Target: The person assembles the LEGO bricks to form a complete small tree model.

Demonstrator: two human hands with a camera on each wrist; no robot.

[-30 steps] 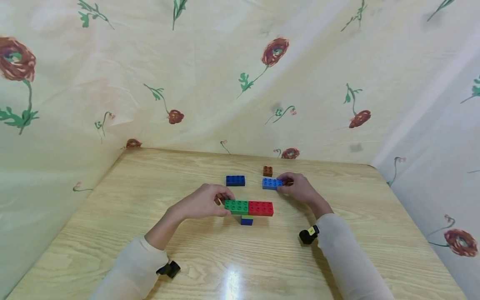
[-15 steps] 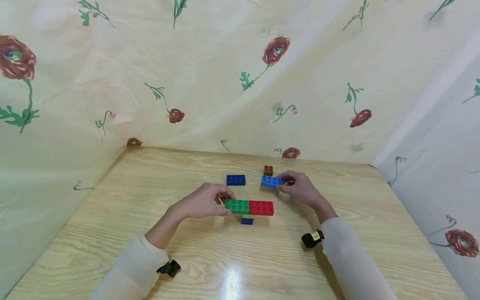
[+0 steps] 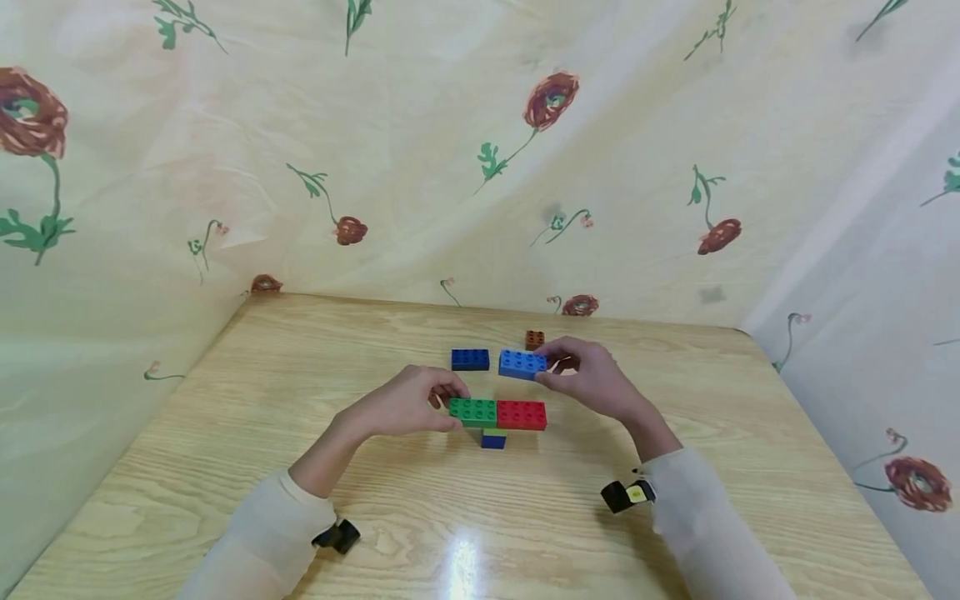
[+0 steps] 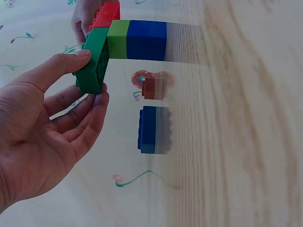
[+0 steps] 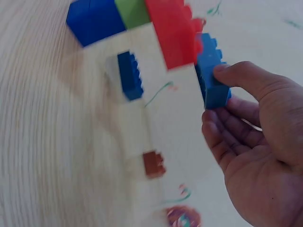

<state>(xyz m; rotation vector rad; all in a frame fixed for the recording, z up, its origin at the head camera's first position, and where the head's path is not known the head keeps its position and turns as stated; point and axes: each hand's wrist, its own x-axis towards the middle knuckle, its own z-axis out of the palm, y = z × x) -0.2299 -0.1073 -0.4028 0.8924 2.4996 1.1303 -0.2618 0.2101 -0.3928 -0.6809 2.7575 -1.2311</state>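
One light-blue eight-stud brick point(image 3: 519, 364), pinched at one end by the right hand point(image 3: 592, 379), extends lengthwise leftward from that grip, beyond the red brick point(image 3: 522, 415) abutting the green brick point(image 3: 473, 413) the left hand point(image 3: 407, 402) pinches.

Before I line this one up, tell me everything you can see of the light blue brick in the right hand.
The light blue brick is a rectangular block, apparently plastic, with two rows of four round studs. The right hand pinches its right-hand end, thumb on the near side. It is held above the table, studs up, slightly askew. In the head view it appears beyond the red brick; only the hand visibly touches it.
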